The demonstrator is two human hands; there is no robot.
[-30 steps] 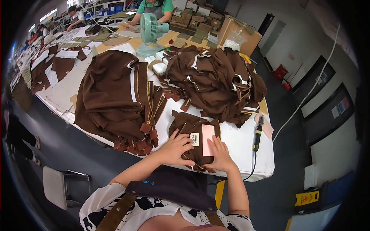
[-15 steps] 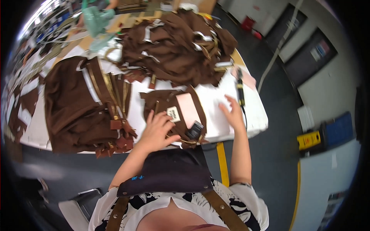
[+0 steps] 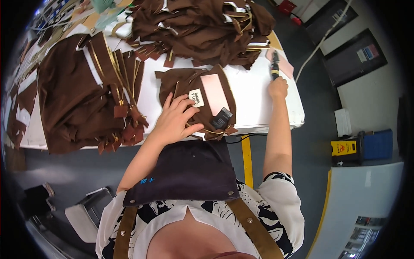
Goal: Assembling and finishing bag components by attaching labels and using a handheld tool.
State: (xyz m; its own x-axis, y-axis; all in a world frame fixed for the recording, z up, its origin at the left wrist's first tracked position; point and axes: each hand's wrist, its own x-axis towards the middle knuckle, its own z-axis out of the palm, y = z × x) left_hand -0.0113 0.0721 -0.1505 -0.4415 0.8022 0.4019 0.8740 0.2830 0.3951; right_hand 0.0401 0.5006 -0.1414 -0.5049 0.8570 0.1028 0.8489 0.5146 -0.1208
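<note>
A small brown fabric piece (image 3: 196,84) lies at the white table's (image 3: 258,97) near edge, with a pale pink panel, a white label and a black tag on it. My left hand (image 3: 174,118) presses flat on its left part, fingers spread. Far out to the right, my right hand (image 3: 278,88) closes around the lower end of a slim black tool (image 3: 274,69) that lies on a pink scrap near the table's right edge.
A big heap of brown fabric pieces (image 3: 202,28) fills the back of the table. Another brown stack with gold strips (image 3: 82,93) lies to the left. A cable (image 3: 319,41) runs over the grey floor at right, near a yellow floor sign (image 3: 343,149).
My right hand left the brown piece and reached right to the black tool. My left hand stayed on the fabric. The view tilted down toward my body.
</note>
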